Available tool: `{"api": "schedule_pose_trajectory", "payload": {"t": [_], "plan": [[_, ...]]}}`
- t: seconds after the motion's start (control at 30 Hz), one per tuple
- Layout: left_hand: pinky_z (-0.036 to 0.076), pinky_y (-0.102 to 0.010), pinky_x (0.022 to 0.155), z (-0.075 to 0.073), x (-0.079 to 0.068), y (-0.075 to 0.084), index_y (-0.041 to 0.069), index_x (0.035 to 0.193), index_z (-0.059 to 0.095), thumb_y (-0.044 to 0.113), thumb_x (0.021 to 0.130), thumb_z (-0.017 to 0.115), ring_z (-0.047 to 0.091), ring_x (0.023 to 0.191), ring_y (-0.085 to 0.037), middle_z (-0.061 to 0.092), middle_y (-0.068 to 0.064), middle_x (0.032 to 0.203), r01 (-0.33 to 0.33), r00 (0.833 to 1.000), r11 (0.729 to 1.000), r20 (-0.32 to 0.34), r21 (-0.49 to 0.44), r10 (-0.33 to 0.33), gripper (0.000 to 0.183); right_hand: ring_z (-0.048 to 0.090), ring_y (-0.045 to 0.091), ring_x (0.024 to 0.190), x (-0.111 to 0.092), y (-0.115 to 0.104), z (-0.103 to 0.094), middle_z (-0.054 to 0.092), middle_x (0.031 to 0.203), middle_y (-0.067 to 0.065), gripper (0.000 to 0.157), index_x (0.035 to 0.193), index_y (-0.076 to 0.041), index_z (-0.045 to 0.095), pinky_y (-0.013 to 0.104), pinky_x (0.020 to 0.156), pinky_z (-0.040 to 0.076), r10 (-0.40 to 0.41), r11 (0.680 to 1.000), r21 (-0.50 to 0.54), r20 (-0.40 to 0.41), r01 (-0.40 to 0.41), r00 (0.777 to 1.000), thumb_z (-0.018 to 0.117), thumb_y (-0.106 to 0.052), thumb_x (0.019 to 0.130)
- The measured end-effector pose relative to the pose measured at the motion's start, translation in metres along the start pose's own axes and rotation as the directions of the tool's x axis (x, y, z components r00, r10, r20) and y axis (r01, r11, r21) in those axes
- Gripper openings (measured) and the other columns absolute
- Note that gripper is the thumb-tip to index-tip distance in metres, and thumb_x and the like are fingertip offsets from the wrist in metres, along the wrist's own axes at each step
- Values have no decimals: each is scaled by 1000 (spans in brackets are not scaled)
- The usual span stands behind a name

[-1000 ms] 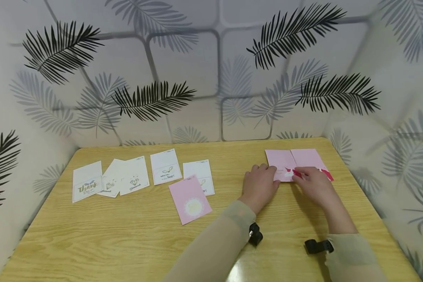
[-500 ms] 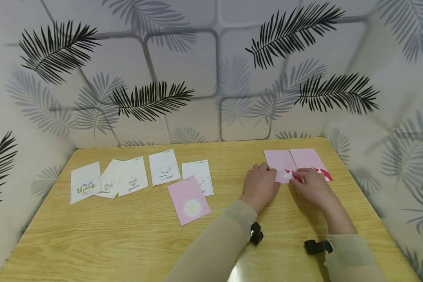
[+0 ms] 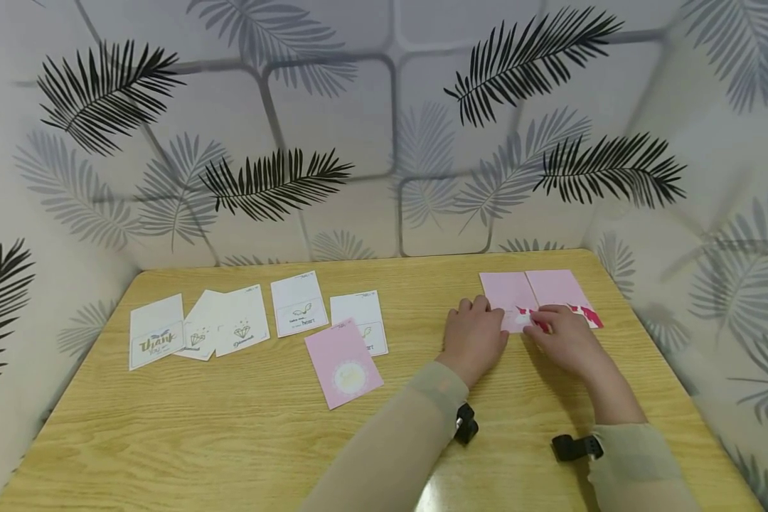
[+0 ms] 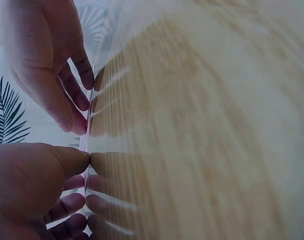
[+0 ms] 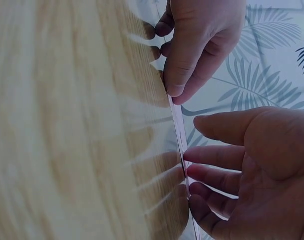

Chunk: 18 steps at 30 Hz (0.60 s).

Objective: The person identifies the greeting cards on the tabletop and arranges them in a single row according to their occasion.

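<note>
Two pink cards lie side by side at the back right in the head view: the left pink card [image 3: 507,288] and the right pink card [image 3: 555,286], with red and white print along their lower parts. My left hand [image 3: 475,334] rests at the lower left edge of the left card, thumb and fingertips down on it. My right hand [image 3: 569,341] touches the lower area where the cards meet, covering part of the print. In the right wrist view its fingertips [image 5: 191,172] touch the card edge, the thumb held apart.
A third pink card [image 3: 338,355] with a round pale print overlaps a white winged-heart card [image 3: 356,306]. Further left lie another winged-heart card [image 3: 296,290], two overlapping diamond cards [image 3: 240,313] and a thank-you card [image 3: 156,313]. Patterned cloth [image 3: 333,128] stands behind the wooden table [image 3: 198,434].
The right hand has shifted slightly left and toward me. The two pink cards now lie more evenly beside each other, with a thin straight gap. The left hand has barely moved.
</note>
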State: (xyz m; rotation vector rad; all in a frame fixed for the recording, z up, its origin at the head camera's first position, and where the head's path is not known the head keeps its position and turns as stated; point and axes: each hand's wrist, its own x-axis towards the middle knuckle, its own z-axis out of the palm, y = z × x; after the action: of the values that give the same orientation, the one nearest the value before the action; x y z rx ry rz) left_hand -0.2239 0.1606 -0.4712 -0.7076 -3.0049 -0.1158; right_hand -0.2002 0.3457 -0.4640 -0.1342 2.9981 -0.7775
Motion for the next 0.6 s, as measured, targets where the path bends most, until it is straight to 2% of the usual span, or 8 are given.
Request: {"api": "schedule_pose_trajectory", "payload": {"t": [0.6], "plan": [[51, -38, 101, 0, 0, 1, 30, 149, 69, 50, 112, 63, 56, 124, -20, 63, 4, 139, 22, 999, 999, 24, -26, -22, 42, 50, 61, 136, 0, 1, 1, 58, 141, 42, 47, 134, 18, 66, 72, 115, 39, -16, 1000, 4, -22, 16, 1000, 69, -19, 107]]}}
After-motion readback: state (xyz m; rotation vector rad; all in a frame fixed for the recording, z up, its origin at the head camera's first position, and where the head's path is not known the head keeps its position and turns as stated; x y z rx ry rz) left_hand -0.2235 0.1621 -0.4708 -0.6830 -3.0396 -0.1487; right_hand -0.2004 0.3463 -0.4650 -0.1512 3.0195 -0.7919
